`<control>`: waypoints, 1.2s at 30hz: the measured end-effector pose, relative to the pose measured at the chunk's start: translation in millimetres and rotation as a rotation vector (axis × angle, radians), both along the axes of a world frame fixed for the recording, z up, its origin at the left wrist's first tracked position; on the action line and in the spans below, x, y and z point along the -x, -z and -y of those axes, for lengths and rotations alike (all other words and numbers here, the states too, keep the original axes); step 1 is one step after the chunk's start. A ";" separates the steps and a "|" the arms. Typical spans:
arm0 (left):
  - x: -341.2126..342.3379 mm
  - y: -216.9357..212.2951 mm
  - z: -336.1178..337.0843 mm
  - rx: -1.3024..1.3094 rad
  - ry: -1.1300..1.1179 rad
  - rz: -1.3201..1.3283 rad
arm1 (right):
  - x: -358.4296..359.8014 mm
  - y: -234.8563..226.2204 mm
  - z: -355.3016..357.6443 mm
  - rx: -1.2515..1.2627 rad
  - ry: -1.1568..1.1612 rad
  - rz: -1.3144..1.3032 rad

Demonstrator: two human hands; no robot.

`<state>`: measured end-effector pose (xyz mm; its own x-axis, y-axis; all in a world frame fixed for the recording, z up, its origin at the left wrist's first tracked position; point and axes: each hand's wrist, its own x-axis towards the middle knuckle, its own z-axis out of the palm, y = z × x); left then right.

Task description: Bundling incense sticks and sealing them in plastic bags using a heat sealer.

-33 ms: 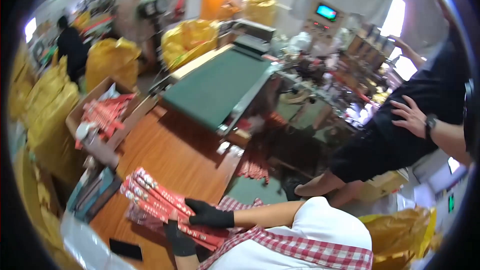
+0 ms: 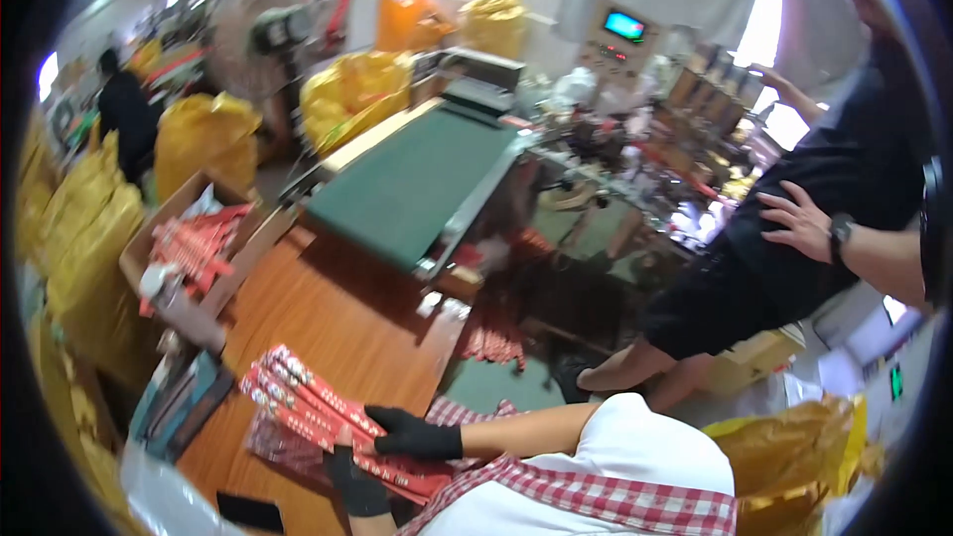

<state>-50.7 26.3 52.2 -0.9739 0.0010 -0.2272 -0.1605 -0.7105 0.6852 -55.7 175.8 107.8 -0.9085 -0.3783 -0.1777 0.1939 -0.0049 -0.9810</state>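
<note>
Closely gripped: a fan of slim red packets

Both hands wear dark, matte gloves at the lower centre of the frame. The left hand clasps the slim red packets from below, its bare thumb across them; the right hand closes on their near part. The packets are long, flat strips with a patterned, slightly glossy surface, fanned over crinkled clear plastic. Beneath spreads a smooth, wood-grained table, with a thin black rectangle at the bottom edge. At left, an open cardboard box contains similar strips. Upper centre shows a flat green belt; wrinkled yellow sacks bulge at far left.
</note>
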 end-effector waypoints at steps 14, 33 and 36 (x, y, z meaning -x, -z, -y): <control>-4.0 -47.7 -28.1 0.007 0.224 0.122 | -6.7 2.0 -32.4 0.130 0.152 0.185; 3.1 -35.6 -1.8 -0.028 -0.026 0.097 | 18.4 7.7 -9.3 0.052 0.134 -0.098; -6.6 -52.1 -2.3 -0.080 -0.040 0.132 | 15.5 6.8 -2.4 0.098 0.125 -0.047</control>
<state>-44.1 28.6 104.2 -0.9351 -0.0137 -0.3541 -0.2164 -0.7692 0.6012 -71.3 178.2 101.0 -0.9561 -0.2748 -0.1020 0.1401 -0.1228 -0.9825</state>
